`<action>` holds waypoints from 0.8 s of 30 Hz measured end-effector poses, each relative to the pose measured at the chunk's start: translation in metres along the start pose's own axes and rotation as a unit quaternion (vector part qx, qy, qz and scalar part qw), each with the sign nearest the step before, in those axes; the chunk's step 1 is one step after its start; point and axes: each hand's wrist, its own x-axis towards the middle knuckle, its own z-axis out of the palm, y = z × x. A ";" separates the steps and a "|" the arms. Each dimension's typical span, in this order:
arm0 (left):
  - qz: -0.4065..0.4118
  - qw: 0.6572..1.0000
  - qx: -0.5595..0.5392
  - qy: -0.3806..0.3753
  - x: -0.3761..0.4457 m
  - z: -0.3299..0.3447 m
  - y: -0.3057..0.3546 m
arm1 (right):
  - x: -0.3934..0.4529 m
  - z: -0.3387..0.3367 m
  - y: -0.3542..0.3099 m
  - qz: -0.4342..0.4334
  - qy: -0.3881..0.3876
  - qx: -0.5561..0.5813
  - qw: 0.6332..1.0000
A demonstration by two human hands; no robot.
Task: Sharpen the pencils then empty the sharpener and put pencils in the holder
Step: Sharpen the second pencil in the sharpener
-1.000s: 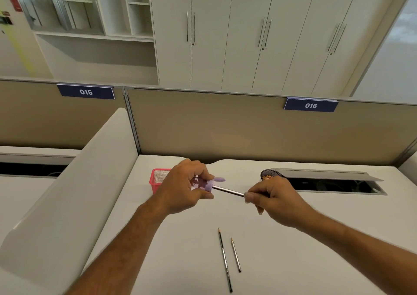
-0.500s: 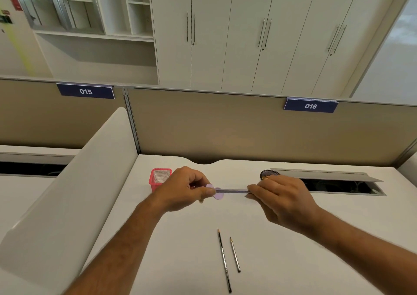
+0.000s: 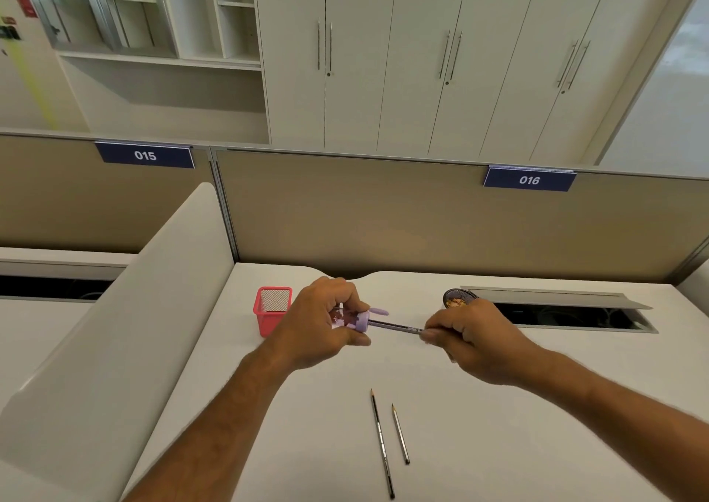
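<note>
Red holder [image 3: 271,309] (mesh) sits just behind left hand [image 3: 320,323].

Two bare forearms, no sleeves, left hand [image 3: 324,321] and right hand [image 3: 474,338] uncovered, light arm hair, short plain fingernails

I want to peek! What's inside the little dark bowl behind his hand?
The dark bowl holds orange-brown bits, seemingly pencil shavings. The right hand covers its near edge, so the rest stays hidden.
</note>
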 end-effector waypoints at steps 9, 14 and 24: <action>-0.073 0.994 -0.058 -0.057 -0.001 0.003 0.000 | -0.004 -0.001 0.001 -0.048 0.053 -0.036 0.997; -0.105 0.985 -0.104 -0.090 0.000 0.001 -0.002 | -0.010 0.005 0.005 -0.213 0.167 -0.223 0.936; -0.077 0.993 -0.072 -0.056 -0.004 0.006 0.000 | -0.012 0.009 0.002 -0.131 0.099 -0.143 0.976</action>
